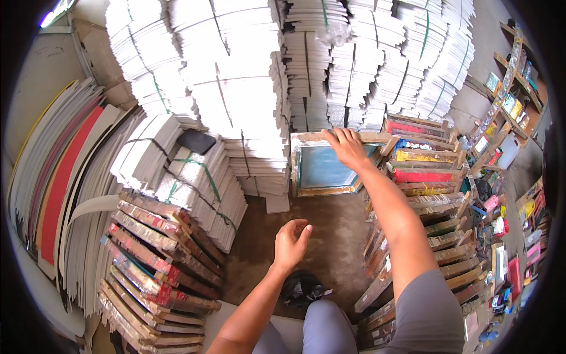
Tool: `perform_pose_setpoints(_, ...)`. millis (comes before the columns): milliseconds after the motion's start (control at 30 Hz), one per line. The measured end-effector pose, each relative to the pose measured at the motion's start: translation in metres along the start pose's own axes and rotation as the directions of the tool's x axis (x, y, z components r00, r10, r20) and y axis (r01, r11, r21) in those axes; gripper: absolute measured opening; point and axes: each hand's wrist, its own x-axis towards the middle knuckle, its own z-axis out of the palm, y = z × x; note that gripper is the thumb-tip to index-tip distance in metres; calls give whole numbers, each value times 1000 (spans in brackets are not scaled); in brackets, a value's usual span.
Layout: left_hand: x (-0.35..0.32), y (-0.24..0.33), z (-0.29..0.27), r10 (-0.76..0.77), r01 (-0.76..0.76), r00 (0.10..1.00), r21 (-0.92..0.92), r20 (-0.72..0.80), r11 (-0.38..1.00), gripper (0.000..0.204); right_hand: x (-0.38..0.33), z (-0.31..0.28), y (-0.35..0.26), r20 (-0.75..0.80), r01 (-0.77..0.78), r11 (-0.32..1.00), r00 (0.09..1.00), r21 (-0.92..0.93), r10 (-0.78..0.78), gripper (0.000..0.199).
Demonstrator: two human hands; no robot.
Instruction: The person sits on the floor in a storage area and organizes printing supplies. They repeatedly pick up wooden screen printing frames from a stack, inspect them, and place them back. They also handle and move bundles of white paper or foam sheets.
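My right hand (348, 147) reaches forward and grips the top edge of a wooden-framed printing screen (324, 168) with blue-green mesh, which leans against tall stacks of white paper (236, 88). My left hand (290, 242) hovers lower down over the brown floor, its fingers loosely curled and holding nothing. A black plastic bag (302, 289) lies on the floor just below that hand, by my knees.
A row of paint-stained wooden frames (424, 171) stands on edge at the right. More stained frames (153, 265) lie stacked at the lower left. Bundled white sheets (194, 177) and upright boards (59, 177) fill the left. Shelves with small items (507, 106) line the right wall.
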Motion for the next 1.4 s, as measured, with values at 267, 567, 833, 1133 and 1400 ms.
perform_pose_setpoints(267,-17,39,-80,454,-274,767,408,-453,871,64,24,-153,-92,-307,346,921,909,182,-281,59)
perform_pose_setpoints(567,-133,92,-158,445,-343,676,284,-587,895,54,18,-341,-206,-313,485,790,868,374,-385,66)
perform_pose_setpoints(833,-237,133,-232,369,-462,671,26,-643,887,25,-56,-417,-262,-469,153,902,881,404,60,77)
perform_pose_setpoints(1133,-294,193,-291,349,-553,749,-243,-563,797,35,-190,-408,-269,-214,-93,527,843,845,493,73)
perform_pose_setpoints(1400,-318,200,-279,277,-509,816,-406,-507,759,38,-231,-476,-301,-250,-44,488,816,872,521,62)
